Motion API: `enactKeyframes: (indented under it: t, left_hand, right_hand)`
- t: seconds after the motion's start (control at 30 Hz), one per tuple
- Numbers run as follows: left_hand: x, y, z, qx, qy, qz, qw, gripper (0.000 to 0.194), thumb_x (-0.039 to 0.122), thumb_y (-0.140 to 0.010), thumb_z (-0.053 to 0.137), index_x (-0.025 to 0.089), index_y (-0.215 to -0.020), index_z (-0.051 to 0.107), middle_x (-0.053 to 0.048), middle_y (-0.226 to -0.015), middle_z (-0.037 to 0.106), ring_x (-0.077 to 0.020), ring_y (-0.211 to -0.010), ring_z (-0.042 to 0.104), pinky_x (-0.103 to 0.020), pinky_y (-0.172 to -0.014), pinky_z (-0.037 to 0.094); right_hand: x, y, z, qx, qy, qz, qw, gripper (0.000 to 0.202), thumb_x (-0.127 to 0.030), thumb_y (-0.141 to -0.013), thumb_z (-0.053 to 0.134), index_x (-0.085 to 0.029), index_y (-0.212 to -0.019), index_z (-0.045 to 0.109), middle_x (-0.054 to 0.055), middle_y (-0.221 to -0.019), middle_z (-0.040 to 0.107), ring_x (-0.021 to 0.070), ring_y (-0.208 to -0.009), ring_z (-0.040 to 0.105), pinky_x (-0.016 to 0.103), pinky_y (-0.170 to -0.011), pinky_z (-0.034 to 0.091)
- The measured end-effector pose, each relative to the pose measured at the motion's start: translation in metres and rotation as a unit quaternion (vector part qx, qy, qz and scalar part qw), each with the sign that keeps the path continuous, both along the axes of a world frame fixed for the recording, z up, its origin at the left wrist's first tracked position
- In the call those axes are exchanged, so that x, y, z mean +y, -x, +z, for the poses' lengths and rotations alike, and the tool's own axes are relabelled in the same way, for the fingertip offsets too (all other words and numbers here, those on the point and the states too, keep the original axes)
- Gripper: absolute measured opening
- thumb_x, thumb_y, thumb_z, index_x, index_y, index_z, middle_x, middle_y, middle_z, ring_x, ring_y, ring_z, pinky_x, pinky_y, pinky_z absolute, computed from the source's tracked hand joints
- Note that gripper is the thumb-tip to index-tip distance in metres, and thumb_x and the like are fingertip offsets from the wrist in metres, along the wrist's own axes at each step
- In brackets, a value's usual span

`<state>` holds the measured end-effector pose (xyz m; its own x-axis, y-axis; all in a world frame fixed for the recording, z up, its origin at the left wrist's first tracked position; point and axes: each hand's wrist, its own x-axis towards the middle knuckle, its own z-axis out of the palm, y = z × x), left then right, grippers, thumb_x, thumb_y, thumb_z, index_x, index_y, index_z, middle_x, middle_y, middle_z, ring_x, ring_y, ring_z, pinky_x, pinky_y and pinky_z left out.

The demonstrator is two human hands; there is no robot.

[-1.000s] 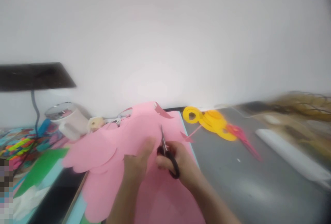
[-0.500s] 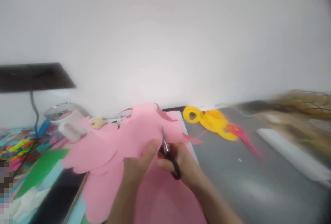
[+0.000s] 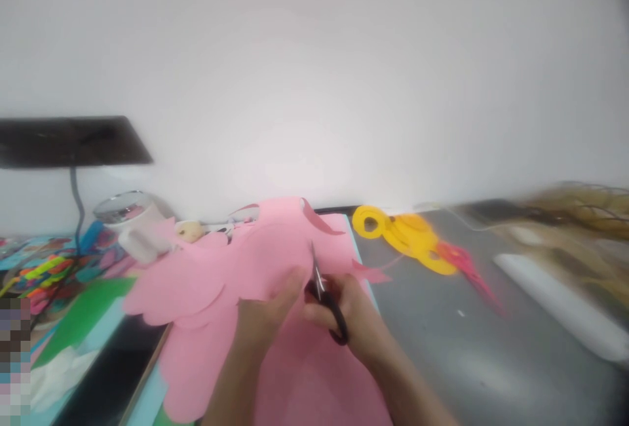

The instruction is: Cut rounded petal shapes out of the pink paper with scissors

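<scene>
Black-handled scissors (image 3: 328, 301) are gripped in my right hand (image 3: 351, 314), blades pointing away from me over pink paper (image 3: 275, 249). The blades meet the edge of a pink sheet. My left hand (image 3: 272, 314) pinches that sheet just left of the scissors, thumb on top and the other fingers hidden beneath it. Scalloped pink shapes (image 3: 171, 285) spread out to the left. Curled pink strips (image 3: 319, 217) stand at the far edge, and a cut pink scrap (image 3: 373, 273) lies right of my right hand.
Yellow cut-out rings (image 3: 410, 236) and pink scissors (image 3: 472, 272) lie on the grey table (image 3: 442, 354). A white roll (image 3: 560, 305) is farther right. At the left are a white mug (image 3: 147, 236), green paper (image 3: 88, 314), a black panel (image 3: 115, 367) and colourful small items (image 3: 46, 275).
The whole view has shifted slightly, with most things a little farther right. My right hand and the scissors have moved slightly right; my left hand keeps its hold on the paper.
</scene>
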<state>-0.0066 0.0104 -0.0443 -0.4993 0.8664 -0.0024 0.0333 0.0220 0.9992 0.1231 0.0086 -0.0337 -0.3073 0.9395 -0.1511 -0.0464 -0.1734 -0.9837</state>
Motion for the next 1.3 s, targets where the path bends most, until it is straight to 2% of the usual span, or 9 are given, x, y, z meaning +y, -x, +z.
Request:
enactKeyframes:
  t: [0.3,0.5,0.67,0.73,0.87,1.0,1.1,1.2,1.3]
  left_hand:
    - [0.002,0.002,-0.003,-0.017,-0.030,-0.036,0.999,0.031,0.044,-0.055,0.079,0.020,-0.071,0.070,-0.007,-0.072,0.069,-0.0313,-0.102,0.063,-0.045,-0.095,0.048]
    - [0.003,-0.001,0.001,-0.043,-0.070,-0.025,0.996,0.044,0.041,-0.058,0.079,0.019,-0.094,0.067,-0.007,-0.090,0.070,-0.0294,-0.108,0.060,-0.044,-0.100,0.044]
    - [-0.002,-0.011,0.014,0.002,-0.044,0.016,0.999,0.030,0.043,-0.063,0.073,0.018,-0.078,0.067,-0.008,-0.083,0.070,-0.0310,-0.105,0.062,-0.047,-0.098,0.045]
    - [-0.004,-0.014,0.017,0.038,-0.046,0.033,0.998,0.030,0.042,-0.064,0.071,0.017,-0.080,0.067,-0.008,-0.087,0.070,-0.0313,-0.107,0.061,-0.048,-0.099,0.044]
    - [-0.003,-0.011,0.011,0.106,-0.030,0.077,0.991,0.035,0.048,-0.063,0.071,0.018,-0.081,0.067,-0.009,-0.090,0.070,-0.0313,-0.100,0.063,-0.049,-0.094,0.048]
    - [-0.001,-0.006,0.003,0.155,-0.046,0.090,0.983,0.036,0.051,-0.058,0.073,0.020,-0.074,0.065,-0.008,-0.083,0.068,-0.0313,-0.095,0.064,-0.049,-0.095,0.046]
    - [-0.001,-0.006,0.006,0.152,-0.074,0.075,0.983,0.036,0.052,-0.061,0.070,0.019,-0.075,0.064,-0.007,-0.082,0.067,-0.0301,-0.094,0.064,-0.048,-0.094,0.046]
    - [-0.002,-0.009,0.014,0.115,-0.044,0.056,0.991,0.033,0.049,-0.061,0.070,0.018,-0.071,0.063,-0.007,-0.076,0.067,-0.0302,-0.087,0.065,-0.050,-0.089,0.047]
    - [-0.005,-0.011,0.022,0.083,-0.020,0.058,0.995,0.029,0.044,-0.062,0.069,0.018,-0.073,0.065,-0.007,-0.079,0.069,-0.0301,-0.090,0.064,-0.049,-0.092,0.044]
  right_hand:
    - [0.000,0.001,0.003,-0.002,0.021,-0.022,1.000,0.025,-0.019,-0.057,0.074,-0.017,-0.058,0.049,-0.007,-0.051,0.042,0.0068,-0.048,0.034,0.020,-0.043,0.024]
    - [-0.001,0.003,0.001,0.006,0.027,-0.034,0.999,0.021,-0.020,-0.059,0.073,-0.016,-0.059,0.051,-0.006,-0.050,0.047,0.0069,-0.046,0.039,0.019,-0.043,0.026]
    - [-0.001,0.004,-0.002,0.011,0.024,-0.021,0.999,0.024,-0.021,-0.066,0.072,-0.016,-0.056,0.051,-0.006,-0.050,0.047,0.0060,-0.045,0.038,0.019,-0.042,0.025]
    - [-0.001,0.003,-0.002,0.024,0.015,-0.014,1.000,0.024,-0.021,-0.067,0.073,-0.016,-0.059,0.051,-0.007,-0.052,0.045,0.0053,-0.046,0.035,0.019,-0.043,0.024]
    - [0.000,0.002,-0.002,0.050,0.002,-0.002,0.999,0.026,-0.022,-0.067,0.075,-0.015,-0.061,0.051,-0.007,-0.055,0.041,0.0051,-0.050,0.031,0.020,-0.046,0.025]
    - [0.002,0.001,-0.004,0.071,-0.008,0.023,0.997,0.023,-0.027,-0.068,0.076,-0.015,-0.070,0.057,-0.005,-0.061,0.046,0.0076,-0.056,0.037,0.021,-0.051,0.029]
    - [0.002,0.000,-0.006,0.088,-0.019,0.032,0.995,0.024,-0.031,-0.069,0.076,-0.015,-0.072,0.059,-0.004,-0.064,0.048,0.0096,-0.060,0.044,0.023,-0.056,0.036]
    - [0.000,-0.001,-0.005,0.076,-0.004,0.047,0.996,0.024,-0.034,-0.071,0.075,-0.015,-0.079,0.062,-0.004,-0.062,0.052,0.0127,-0.062,0.052,0.026,-0.063,0.042]
    - [-0.002,-0.001,-0.003,0.063,0.003,0.060,0.996,0.026,-0.035,-0.073,0.073,-0.015,-0.086,0.065,-0.002,-0.063,0.058,0.0148,-0.063,0.057,0.028,-0.066,0.044]
